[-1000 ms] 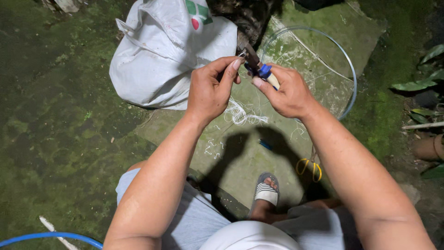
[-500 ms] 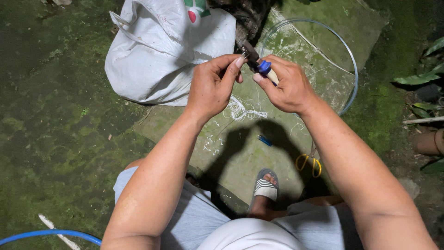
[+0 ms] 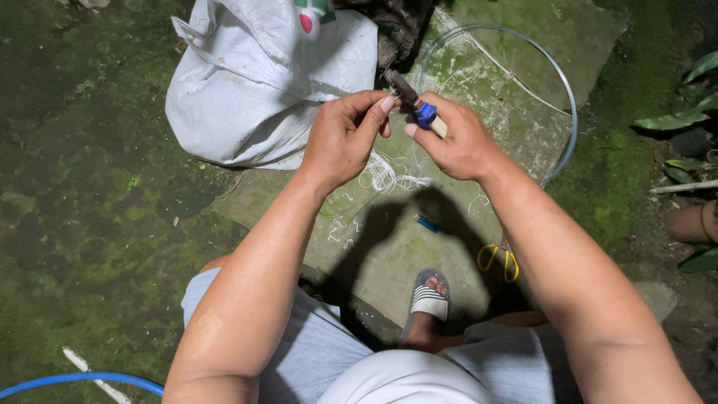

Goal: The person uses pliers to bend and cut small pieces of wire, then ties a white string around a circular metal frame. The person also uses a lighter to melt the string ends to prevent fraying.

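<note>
Looking down: a crumpled white woven sack (image 3: pixel 262 82) with a red-and-green mark sits at the top, on mossy concrete. My right hand (image 3: pixel 456 142) pinches a small blue-banded wooden-handled tool (image 3: pixel 419 108); my left hand (image 3: pixel 340 135) pinches thin white string (image 3: pixel 389 176) beside it.

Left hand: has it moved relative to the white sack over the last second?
No, not noticeably. The left hand sits just off the lower right edge of the white sack as before, its fingers pinching by the blue-banded tool in the right hand.
</note>
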